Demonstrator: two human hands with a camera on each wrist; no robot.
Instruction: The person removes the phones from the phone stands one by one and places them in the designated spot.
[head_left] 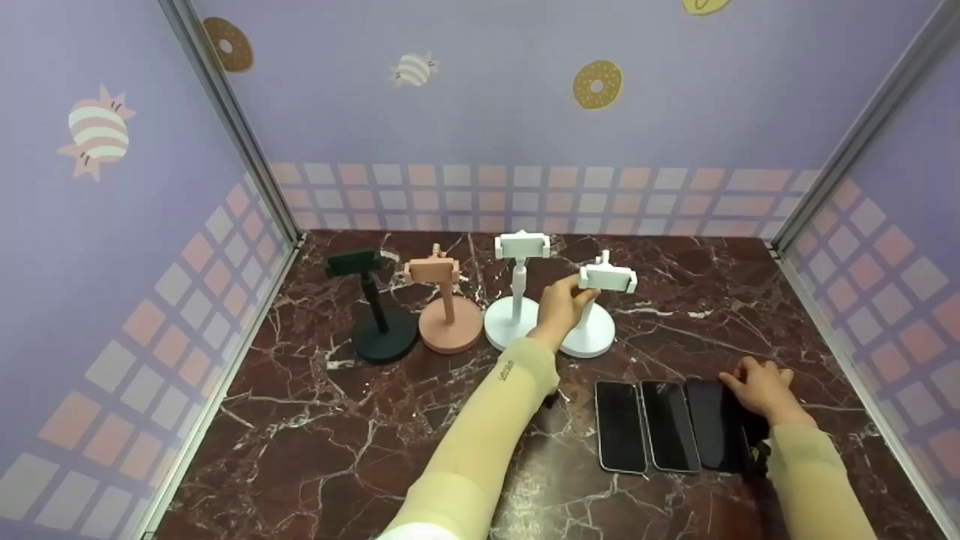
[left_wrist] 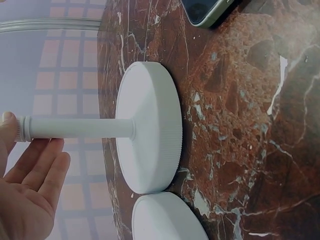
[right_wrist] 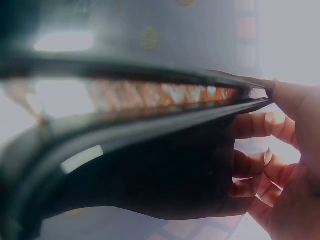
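My left hand (head_left: pixel 564 304) grips the upper pole of the rightmost white phone stand (head_left: pixel 589 337), just under its clamp. In the left wrist view the thumb lies at the ribbed collar, and the stand's round base rests on the table. A second white phone stand (head_left: pixel 510 322) is right beside it. At the right, my right hand (head_left: pixel 763 386) is over the end of a row of dark phones. It pinches a black phone (right_wrist: pixel 150 165) at its edge, thumb on one side and fingers on the screen. Next to that phone lies another black phone (head_left: pixel 716 427).
Further left stand a pink phone stand (head_left: pixel 450 330) and a black phone stand (head_left: pixel 384 337). Two more smartphones, a left one (head_left: pixel 621 427) and a middle one (head_left: pixel 670 427), lie screen up in the row. Patterned panels (head_left: pixel 480 112) wall in the marble-look table (head_left: pixel 315 450).
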